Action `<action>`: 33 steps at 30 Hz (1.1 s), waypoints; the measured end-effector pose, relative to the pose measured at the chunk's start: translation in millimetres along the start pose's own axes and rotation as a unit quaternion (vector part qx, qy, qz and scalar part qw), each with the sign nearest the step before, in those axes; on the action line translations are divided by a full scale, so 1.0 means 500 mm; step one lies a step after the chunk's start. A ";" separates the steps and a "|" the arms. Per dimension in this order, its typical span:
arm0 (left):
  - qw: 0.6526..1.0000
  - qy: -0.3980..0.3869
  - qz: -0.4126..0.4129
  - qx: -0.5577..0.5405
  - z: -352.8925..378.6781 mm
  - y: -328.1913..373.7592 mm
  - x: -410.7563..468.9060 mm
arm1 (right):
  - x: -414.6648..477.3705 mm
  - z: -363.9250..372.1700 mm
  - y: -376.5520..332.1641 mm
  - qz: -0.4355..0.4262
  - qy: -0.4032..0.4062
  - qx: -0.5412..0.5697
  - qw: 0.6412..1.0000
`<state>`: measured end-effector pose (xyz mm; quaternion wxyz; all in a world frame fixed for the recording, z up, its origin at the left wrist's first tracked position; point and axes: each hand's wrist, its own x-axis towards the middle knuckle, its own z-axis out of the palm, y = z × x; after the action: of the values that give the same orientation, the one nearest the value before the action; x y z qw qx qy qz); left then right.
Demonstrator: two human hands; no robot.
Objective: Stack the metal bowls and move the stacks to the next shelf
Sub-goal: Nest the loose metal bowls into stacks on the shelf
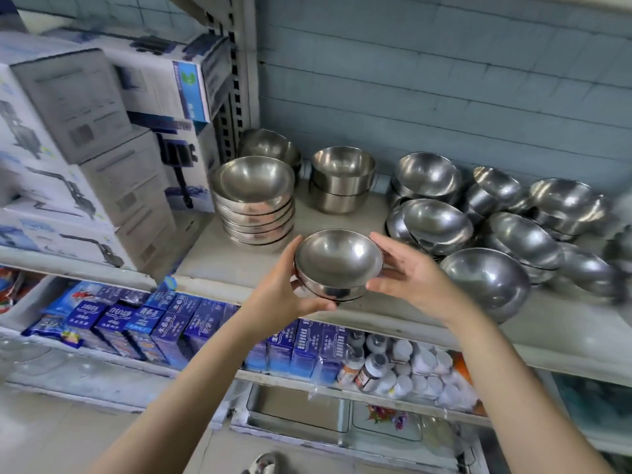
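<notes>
Bowls nested in a small stack (337, 268) sit cupped between the left hand (287, 289) and right hand (407, 278), fingers curled round both sides, steadying it above the shelf (239, 268) front edge.

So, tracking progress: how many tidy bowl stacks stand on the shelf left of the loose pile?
3: a tall stack at front left, a lower stack behind it, partly hidden, and a straight-sided pair beside them. The held stack is not counted.

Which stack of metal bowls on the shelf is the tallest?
The stack at the shelf's left end, beside the cardboard boxes: about five wide bowls nested. The stacks behind and to the right show only two or three.
</notes>
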<state>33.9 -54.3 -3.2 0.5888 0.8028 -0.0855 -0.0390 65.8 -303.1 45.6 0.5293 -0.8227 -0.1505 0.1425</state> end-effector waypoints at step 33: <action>0.997 -0.013 0.004 -0.070 0.041 -0.009 0.096 | -0.018 -0.173 -0.015 -0.082 0.294 -0.301 0.903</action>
<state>78.2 -81.1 -12.0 0.6424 0.7588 -0.0932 -0.0534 90.9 -375.6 87.5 0.2866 -0.9320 -0.0909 -0.2023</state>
